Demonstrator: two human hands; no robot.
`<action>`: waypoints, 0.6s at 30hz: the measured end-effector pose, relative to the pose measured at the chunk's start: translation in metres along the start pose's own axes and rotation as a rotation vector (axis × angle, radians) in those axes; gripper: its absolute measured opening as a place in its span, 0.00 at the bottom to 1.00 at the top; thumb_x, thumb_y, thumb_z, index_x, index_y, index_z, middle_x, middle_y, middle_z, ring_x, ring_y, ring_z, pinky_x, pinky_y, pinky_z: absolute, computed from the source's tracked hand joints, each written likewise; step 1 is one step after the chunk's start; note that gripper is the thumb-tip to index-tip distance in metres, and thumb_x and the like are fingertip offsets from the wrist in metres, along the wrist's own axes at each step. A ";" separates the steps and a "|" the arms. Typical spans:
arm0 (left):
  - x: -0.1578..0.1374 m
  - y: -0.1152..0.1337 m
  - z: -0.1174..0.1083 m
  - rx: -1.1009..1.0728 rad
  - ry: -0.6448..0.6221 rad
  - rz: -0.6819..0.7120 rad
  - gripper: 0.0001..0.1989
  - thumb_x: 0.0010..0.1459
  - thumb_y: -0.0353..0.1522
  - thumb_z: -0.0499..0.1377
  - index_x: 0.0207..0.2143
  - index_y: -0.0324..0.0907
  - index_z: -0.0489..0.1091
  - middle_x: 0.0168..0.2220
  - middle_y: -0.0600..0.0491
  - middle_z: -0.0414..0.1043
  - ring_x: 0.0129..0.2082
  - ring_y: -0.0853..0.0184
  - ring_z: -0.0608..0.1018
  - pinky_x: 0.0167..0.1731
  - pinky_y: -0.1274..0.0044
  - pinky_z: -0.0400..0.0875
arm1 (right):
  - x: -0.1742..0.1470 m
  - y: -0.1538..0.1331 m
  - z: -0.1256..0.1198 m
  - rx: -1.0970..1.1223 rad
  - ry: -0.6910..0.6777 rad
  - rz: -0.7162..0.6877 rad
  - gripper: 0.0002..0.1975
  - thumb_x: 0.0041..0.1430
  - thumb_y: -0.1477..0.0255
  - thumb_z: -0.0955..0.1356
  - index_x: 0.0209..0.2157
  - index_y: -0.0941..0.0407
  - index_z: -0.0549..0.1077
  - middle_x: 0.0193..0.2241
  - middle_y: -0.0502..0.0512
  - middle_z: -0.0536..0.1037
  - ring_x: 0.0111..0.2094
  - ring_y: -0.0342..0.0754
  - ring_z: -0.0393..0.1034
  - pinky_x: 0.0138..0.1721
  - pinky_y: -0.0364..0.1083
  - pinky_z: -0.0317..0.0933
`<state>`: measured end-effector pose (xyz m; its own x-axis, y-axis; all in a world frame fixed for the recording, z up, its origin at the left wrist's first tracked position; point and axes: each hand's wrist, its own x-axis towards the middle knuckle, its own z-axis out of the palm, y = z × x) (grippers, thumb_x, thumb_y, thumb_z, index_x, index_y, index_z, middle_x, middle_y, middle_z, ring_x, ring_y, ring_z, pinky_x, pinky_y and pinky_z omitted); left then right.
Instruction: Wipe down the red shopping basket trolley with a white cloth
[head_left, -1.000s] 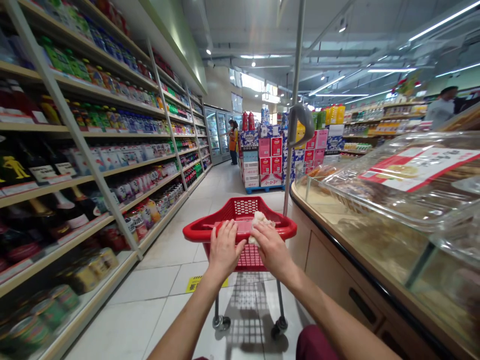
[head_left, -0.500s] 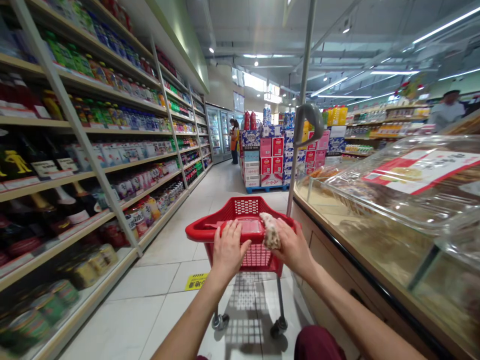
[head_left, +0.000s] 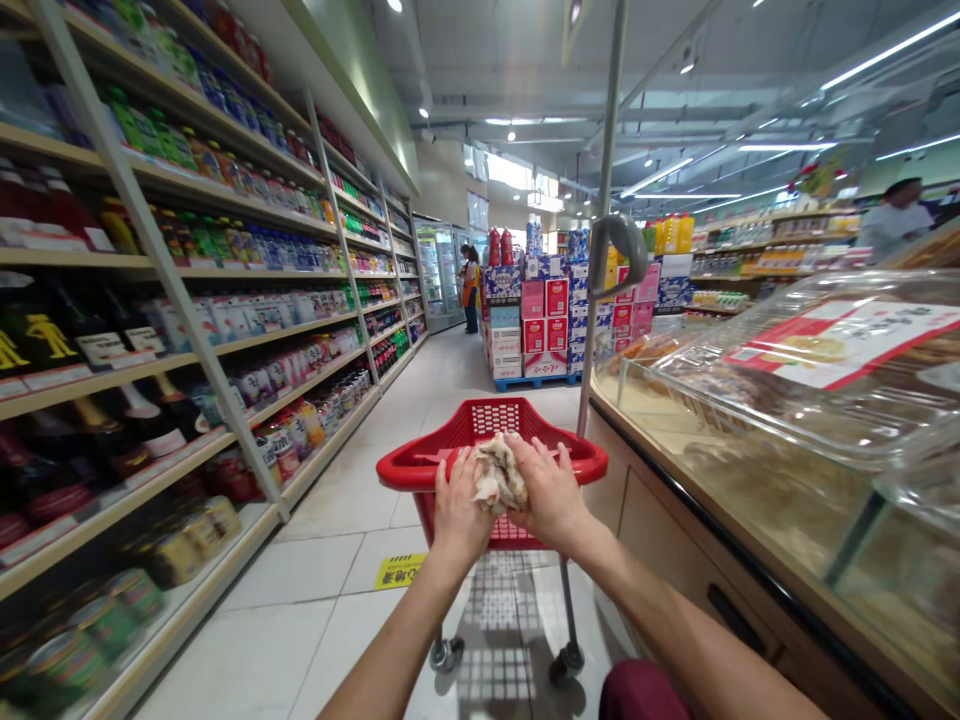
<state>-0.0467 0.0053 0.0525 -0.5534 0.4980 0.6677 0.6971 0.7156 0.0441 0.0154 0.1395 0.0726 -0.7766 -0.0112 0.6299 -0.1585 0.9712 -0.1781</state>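
A crumpled, stained whitish rag (head_left: 500, 477) is bunched between my two hands, just above the rim of a red shopping cart (head_left: 405, 474). My right hand (head_left: 549, 492) pinches it from the right, with its outer fingers stretched toward the rim. From the other side, my left hand (head_left: 459, 510) presses against the rag; its fingertips reach the cart's rim and its thumb is hidden behind the rag. Light-red flat panels show inside the cart's basket, partly covered by my hands.
Shelves of drinks (head_left: 277, 250) line the left side. On the right stands a display counter (head_left: 675, 480) with clear food packs (head_left: 825, 350) and a metal pole (head_left: 609, 150). Stacked boxes (head_left: 544, 325) stand ahead. One person (head_left: 470, 285) is down the aisle, another (head_left: 896, 225) far right.
My right hand has moved left with the rag, bringing it against my left hand. The left hand has come off the rim's middle and closed in on the rag.
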 end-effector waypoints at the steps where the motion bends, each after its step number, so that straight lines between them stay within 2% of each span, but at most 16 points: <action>1: -0.001 -0.001 0.001 0.001 0.006 0.003 0.20 0.52 0.32 0.51 0.48 0.39 0.63 0.51 0.47 0.65 0.55 0.59 0.60 0.55 0.62 0.50 | 0.001 0.000 0.000 -0.027 -0.006 -0.032 0.41 0.40 0.72 0.69 0.58 0.52 0.51 0.57 0.63 0.56 0.57 0.63 0.47 0.52 0.68 0.38; 3: -0.001 -0.003 0.001 0.005 0.016 0.004 0.21 0.52 0.32 0.52 0.50 0.41 0.62 0.52 0.48 0.64 0.55 0.59 0.61 0.55 0.63 0.51 | 0.003 0.001 0.001 -0.038 -0.034 -0.158 0.37 0.43 0.74 0.68 0.56 0.49 0.54 0.59 0.60 0.52 0.59 0.61 0.43 0.52 0.66 0.41; 5: -0.002 -0.003 0.001 0.011 0.009 0.008 0.22 0.52 0.32 0.52 0.51 0.42 0.61 0.53 0.48 0.63 0.55 0.59 0.60 0.55 0.63 0.50 | 0.003 0.002 0.006 -0.005 -0.053 -0.274 0.31 0.48 0.76 0.65 0.55 0.51 0.57 0.58 0.61 0.55 0.58 0.55 0.46 0.54 0.59 0.46; 7: -0.001 -0.005 -0.001 0.020 -0.027 0.021 0.22 0.52 0.32 0.51 0.51 0.42 0.61 0.54 0.49 0.61 0.56 0.60 0.60 0.55 0.63 0.51 | -0.001 0.004 0.011 0.023 -0.025 -0.316 0.23 0.52 0.77 0.63 0.52 0.55 0.63 0.55 0.62 0.60 0.57 0.52 0.50 0.53 0.54 0.50; 11: 0.001 -0.008 -0.006 0.040 -0.081 0.026 0.22 0.54 0.32 0.50 0.52 0.38 0.60 0.55 0.48 0.60 0.56 0.60 0.60 0.55 0.63 0.52 | -0.018 0.027 0.004 0.021 0.062 -0.346 0.11 0.55 0.74 0.62 0.39 0.56 0.71 0.52 0.59 0.66 0.55 0.51 0.55 0.54 0.54 0.50; 13: 0.002 -0.007 -0.008 0.045 -0.077 0.008 0.22 0.54 0.34 0.51 0.52 0.38 0.60 0.55 0.48 0.60 0.55 0.60 0.61 0.55 0.63 0.52 | -0.025 0.046 -0.007 0.009 0.099 -0.302 0.10 0.53 0.72 0.64 0.38 0.56 0.71 0.49 0.59 0.68 0.53 0.52 0.58 0.53 0.54 0.52; 15: 0.003 -0.005 -0.008 0.048 -0.073 0.000 0.22 0.54 0.35 0.51 0.51 0.38 0.60 0.54 0.47 0.61 0.55 0.59 0.61 0.55 0.62 0.52 | -0.029 0.057 -0.015 -0.018 0.140 -0.186 0.14 0.51 0.72 0.65 0.41 0.58 0.70 0.46 0.62 0.70 0.50 0.53 0.61 0.50 0.55 0.54; 18: 0.004 0.001 -0.007 0.048 -0.064 -0.007 0.22 0.54 0.35 0.51 0.51 0.38 0.60 0.54 0.47 0.61 0.55 0.58 0.61 0.55 0.61 0.52 | -0.027 0.046 -0.015 -0.078 0.122 -0.067 0.22 0.48 0.73 0.66 0.47 0.59 0.66 0.48 0.65 0.68 0.51 0.57 0.59 0.49 0.56 0.55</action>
<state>-0.0452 0.0044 0.0604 -0.5868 0.5222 0.6188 0.6715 0.7409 0.0114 0.0379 0.1884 0.0590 -0.6852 -0.0520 0.7265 -0.1560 0.9848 -0.0766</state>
